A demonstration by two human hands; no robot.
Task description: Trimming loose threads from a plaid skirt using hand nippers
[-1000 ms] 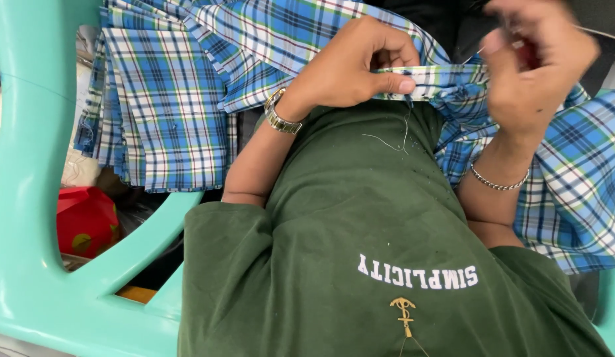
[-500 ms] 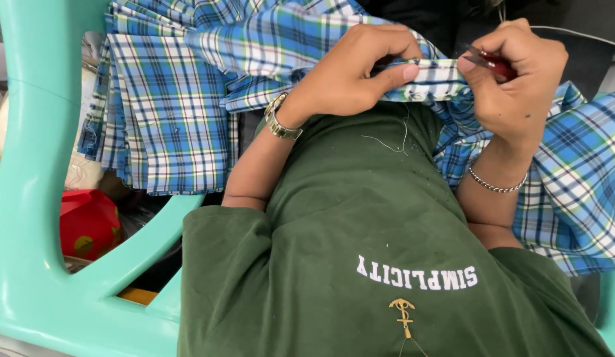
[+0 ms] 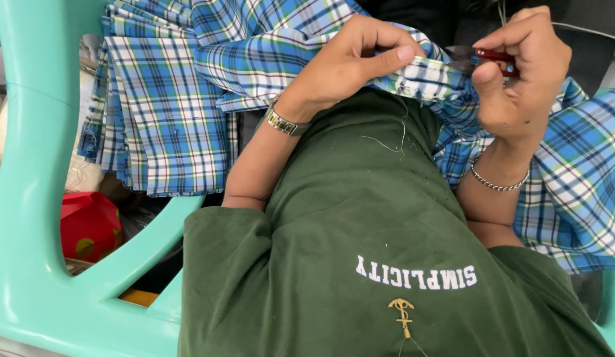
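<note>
The left hand [image 3: 350,63] pinches a folded edge of the blue plaid fabric [image 3: 254,59] between thumb and fingers, holding the strip up in front of the chest, while the right hand [image 3: 519,79] closes around a small red-handled cutter [image 3: 489,55] whose dark tip points at that same edge, just beside the left thumb. The fabric spreads from the upper left, where it drapes in folds over the seat of a mint green plastic chair [image 3: 30,198], across to the right under the right forearm. A green shirt [image 3: 360,218] fills the lower middle and hides the lap; loose pale threads [image 3: 393,135] lie on it below the pinched edge. A gold watch [image 3: 284,123] sits on the left wrist and a silver bracelet [image 3: 496,183] on the right. A red bag [image 3: 89,225] shows through the chair's gap at the left. Compared with half a second ago, the right hand has opened its grip slightly and the cutter now shows more clearly at the fabric's edge, while the left hand keeps its pinch in much the same place.
</note>
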